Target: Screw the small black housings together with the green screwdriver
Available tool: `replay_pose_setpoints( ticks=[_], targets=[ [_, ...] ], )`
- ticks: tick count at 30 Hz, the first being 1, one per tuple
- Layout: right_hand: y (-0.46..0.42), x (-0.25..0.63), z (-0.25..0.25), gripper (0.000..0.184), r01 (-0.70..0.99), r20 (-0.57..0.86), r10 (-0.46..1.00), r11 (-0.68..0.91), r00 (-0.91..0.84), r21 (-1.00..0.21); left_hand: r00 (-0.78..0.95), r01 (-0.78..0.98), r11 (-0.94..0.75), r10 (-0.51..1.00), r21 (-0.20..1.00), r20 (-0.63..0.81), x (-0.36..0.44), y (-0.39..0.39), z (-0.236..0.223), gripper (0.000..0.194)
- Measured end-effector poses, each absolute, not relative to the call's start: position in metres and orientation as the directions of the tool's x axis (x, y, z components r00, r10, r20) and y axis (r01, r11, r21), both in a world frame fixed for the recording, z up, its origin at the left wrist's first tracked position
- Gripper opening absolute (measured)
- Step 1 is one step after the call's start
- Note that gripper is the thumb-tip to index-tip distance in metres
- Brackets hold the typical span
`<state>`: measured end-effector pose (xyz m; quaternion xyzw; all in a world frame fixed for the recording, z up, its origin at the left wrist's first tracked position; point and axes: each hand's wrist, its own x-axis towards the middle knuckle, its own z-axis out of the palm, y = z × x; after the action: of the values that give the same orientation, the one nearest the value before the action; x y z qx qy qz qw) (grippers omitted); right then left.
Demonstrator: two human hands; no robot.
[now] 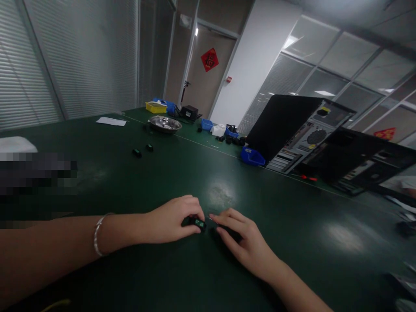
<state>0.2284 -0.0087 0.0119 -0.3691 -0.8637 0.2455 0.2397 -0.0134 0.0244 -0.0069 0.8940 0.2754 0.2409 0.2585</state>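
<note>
My left hand (172,221), with a silver bracelet on its wrist, rests on the dark green table (136,190) with its fingers curled round a small black part with a green spot (197,223). My right hand (242,240) lies just to the right of it, fingertips bent down near the same part and over a dark shape I cannot make out on the table. Two more small black parts with green spots (142,150) lie further off on the table, to the left.
A metal bowl (164,124), a sheet of paper (111,121), yellow (156,107) and blue bins (252,157) sit at the far side. Two opened computer cases (300,132) stand at the right. A red-handled tool (308,178) lies by them.
</note>
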Motion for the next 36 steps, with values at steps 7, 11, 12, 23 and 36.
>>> replay_pose_setpoints(
  ticks=[7,11,12,23,36],
  targets=[
    [-0.004,0.233,0.008,0.033,0.504,0.258,0.754,0.612,-0.604,-0.610,0.736,0.367,-0.702,0.620,0.611,0.270,-0.016,0.020,-0.006,0.014],
    [-0.006,0.238,0.008,0.031,0.514,0.284,0.777,0.597,-0.562,-0.616,0.733,0.367,-0.690,0.627,0.624,0.263,-0.018,0.020,-0.005,0.015],
    [-0.005,0.239,0.007,0.031,0.514,0.296,0.781,0.595,-0.549,-0.618,0.731,0.373,-0.681,0.634,0.630,0.253,-0.018,0.020,-0.005,0.015],
    [0.001,0.250,0.005,0.030,0.507,0.350,0.828,0.549,-0.437,-0.665,0.712,0.357,-0.591,0.673,0.724,0.198,-0.017,0.026,-0.004,0.017],
    [0.001,0.246,0.008,0.036,0.427,0.245,0.843,0.467,-0.478,-0.774,0.661,0.436,-0.437,0.749,0.786,0.050,-0.011,0.028,0.004,0.016]
  ],
)
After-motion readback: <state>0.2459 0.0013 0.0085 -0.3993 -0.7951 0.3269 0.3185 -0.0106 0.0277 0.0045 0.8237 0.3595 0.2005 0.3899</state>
